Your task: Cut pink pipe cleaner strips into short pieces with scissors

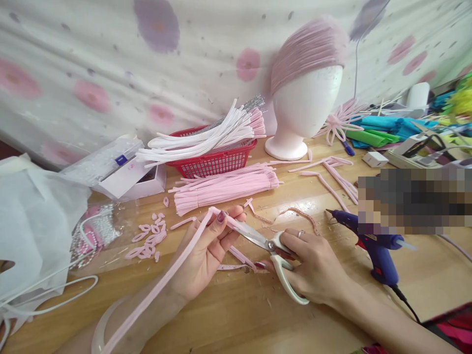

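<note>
My left hand (206, 248) pinches a long pink pipe cleaner (173, 270), which bends at the fingertips and runs back down over my forearm. Fingers of my right hand (311, 263) are through the handles of white-handled scissors (285, 280). The scissors' blades reach left to the pipe cleaner's short end beside my left fingers; whether they are cutting into it I cannot tell. Behind my hands lies a thick bundle of pink pipe cleaners (228, 189). Small looped pink pieces (149, 238) are scattered left of my left hand. A measuring tape (300, 212) lies partly hidden past the scissors.
A red basket (217, 164) holds white and pink pipe cleaners. Right of it stands a white foam head (308, 103) with a pink covering. A blue glue gun (379, 250) lies to the right with its cord. Plastic bags (37, 221) crowd the left side.
</note>
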`<state>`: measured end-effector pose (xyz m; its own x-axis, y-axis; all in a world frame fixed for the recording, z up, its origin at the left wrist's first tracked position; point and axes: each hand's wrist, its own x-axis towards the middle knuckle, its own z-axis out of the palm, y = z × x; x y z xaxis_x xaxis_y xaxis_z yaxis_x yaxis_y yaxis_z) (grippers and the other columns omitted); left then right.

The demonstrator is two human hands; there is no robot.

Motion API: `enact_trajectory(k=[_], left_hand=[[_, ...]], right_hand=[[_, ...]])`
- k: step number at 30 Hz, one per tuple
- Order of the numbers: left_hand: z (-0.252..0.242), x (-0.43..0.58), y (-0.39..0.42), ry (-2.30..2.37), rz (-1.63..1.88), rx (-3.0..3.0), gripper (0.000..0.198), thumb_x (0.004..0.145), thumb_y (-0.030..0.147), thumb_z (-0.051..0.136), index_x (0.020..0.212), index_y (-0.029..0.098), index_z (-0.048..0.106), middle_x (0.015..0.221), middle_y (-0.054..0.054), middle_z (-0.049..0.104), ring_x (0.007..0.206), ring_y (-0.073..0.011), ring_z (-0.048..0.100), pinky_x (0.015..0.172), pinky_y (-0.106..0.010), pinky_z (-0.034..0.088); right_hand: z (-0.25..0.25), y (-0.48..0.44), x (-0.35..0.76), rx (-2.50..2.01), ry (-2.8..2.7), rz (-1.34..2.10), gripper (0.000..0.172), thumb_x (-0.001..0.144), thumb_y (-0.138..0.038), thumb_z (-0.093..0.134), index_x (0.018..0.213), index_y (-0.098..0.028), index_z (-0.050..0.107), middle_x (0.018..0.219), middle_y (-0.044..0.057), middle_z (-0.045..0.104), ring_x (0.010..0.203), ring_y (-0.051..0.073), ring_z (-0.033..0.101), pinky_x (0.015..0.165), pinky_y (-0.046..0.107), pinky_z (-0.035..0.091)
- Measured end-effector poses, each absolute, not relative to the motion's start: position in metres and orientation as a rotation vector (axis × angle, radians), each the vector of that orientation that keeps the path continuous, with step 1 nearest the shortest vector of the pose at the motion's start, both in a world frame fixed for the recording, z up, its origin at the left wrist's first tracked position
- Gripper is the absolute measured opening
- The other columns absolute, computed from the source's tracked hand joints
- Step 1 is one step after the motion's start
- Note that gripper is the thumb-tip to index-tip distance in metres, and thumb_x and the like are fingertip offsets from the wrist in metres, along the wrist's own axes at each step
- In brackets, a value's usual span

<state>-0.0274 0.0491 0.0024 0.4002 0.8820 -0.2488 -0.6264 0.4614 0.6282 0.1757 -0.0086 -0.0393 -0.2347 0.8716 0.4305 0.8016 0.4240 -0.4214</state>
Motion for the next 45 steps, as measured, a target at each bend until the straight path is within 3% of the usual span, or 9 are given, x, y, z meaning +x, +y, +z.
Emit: enact_trajectory(k=[15, 31, 38, 45], left_hand=[[0.0054, -0.0274, 0.0476, 0.639, 0.996, 0.528, 0.01, 0.07, 0.019, 0.081, 0.073, 0.012, 0.074, 0.083, -0.002, 0.076, 0.085, -0.0133, 0.072, 0.08, -0.017, 0.059], [0.0045, -0.0258, 0.0436, 0.645, 1.025, 0.486, 0.01, 0.07, 0.016, 0.081, 0.073, 0.014, 0.072, 0.084, -0.001, 0.076, 0.083, -0.0136, 0.073, 0.076, -0.016, 0.06], [0.0077, -0.0258, 0.0455, 0.688, 1.024, 0.432, 0.008, 0.074, 0.014, 0.078, 0.073, 0.015, 0.071, 0.086, -0.003, 0.078, 0.085, -0.0154, 0.074, 0.078, -0.02, 0.06], [0.0098, -0.0274, 0.0468, 0.653, 1.039, 0.443, 0.008, 0.074, 0.014, 0.078, 0.073, 0.017, 0.07, 0.091, -0.004, 0.079, 0.09, -0.0185, 0.074, 0.084, -0.026, 0.06]], right_hand=[[-0.0403, -0.0096, 0.1758, -1.404, -2.054, 0.112, 0.028, 0.081, -0.029, 0.06, 0.061, -0.021, 0.044, 0.054, -0.002, 0.046, 0.047, 0.01, 0.039, 0.047, 0.024, 0.03], [-0.044, -0.009, 0.1753, -1.388, -2.053, -0.241, 0.021, 0.077, -0.017, 0.056, 0.058, -0.02, 0.048, 0.051, -0.002, 0.052, 0.045, 0.009, 0.043, 0.046, 0.024, 0.03], [-0.0411, -0.0084, 0.1778, -1.368, -2.005, -0.041, 0.036, 0.079, -0.025, 0.063, 0.053, -0.021, 0.038, 0.047, -0.005, 0.041, 0.042, 0.008, 0.033, 0.045, 0.024, 0.025], [-0.0373, -0.0073, 0.1799, -1.395, -2.036, 0.141, 0.036, 0.076, -0.034, 0.069, 0.06, -0.021, 0.04, 0.052, -0.005, 0.043, 0.047, 0.009, 0.036, 0.047, 0.023, 0.027]])
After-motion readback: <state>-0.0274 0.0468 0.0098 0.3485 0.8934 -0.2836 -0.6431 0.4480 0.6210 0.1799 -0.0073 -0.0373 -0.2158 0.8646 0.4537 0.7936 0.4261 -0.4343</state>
